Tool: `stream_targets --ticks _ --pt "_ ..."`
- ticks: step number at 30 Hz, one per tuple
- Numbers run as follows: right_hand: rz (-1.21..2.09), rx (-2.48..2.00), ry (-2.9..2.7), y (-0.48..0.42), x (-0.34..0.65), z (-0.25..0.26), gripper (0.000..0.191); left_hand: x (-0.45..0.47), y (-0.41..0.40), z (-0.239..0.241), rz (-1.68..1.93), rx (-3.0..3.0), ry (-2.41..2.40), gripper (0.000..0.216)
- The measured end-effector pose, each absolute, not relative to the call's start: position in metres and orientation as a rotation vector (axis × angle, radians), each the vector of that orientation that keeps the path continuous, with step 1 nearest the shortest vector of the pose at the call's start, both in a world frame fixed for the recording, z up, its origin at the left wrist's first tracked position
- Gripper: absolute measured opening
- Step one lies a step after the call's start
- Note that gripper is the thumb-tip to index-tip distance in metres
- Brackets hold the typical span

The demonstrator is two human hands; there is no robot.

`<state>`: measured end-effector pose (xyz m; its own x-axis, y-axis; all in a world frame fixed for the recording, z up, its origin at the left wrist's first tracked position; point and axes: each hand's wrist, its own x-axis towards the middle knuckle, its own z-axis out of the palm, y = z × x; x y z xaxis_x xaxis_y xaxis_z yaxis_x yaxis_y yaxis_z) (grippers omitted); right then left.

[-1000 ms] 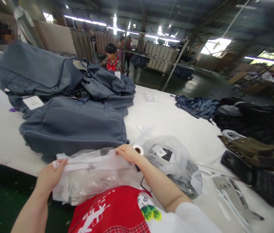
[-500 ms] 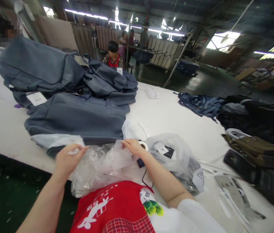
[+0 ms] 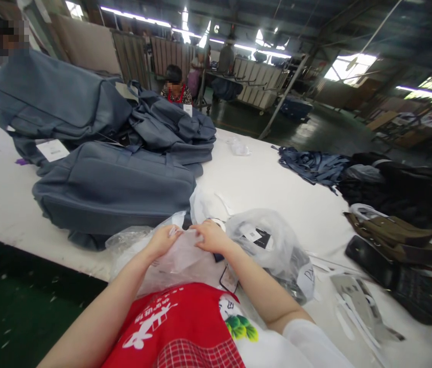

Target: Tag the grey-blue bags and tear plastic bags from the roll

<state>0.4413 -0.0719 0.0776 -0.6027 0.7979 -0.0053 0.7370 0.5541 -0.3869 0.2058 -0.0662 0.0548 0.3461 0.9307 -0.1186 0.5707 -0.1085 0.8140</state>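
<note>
My left hand [image 3: 163, 240] is closed on a clear plastic bag [image 3: 181, 263], with a bit of white film showing at its fingertips. Close beside it, my right hand [image 3: 211, 236] pinches the same bag near its top edge. The crumpled plastic spreads over the table edge in front of my red apron. Just beyond the bag lies a blue-grey duffel bag [image 3: 120, 189]. To the right of my right hand is a filled plastic bag [image 3: 273, 250] with a white label and a black tag visible through it. A phone [image 3: 229, 278] lies partly hidden under my right forearm.
More blue-grey bags [image 3: 58, 97] with white tags are heaped on the white table [image 3: 250, 181] at the left. Blue straps [image 3: 313, 164], a brown bag [image 3: 396, 230] and a black bag [image 3: 396, 278] lie on the right. A person [image 3: 177, 87] sits beyond the table.
My left hand has moved right, close to my right hand, bringing plastic with it. My right hand stays nearly in place on the bag.
</note>
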Motion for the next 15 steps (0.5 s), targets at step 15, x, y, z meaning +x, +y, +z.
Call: stream_targets --ticks 15 --pt "0.434 -1.329 -2.484 -0.052 0.475 0.059 0.015 0.147 -0.067 0.030 0.719 1.424 1.902 0.050"
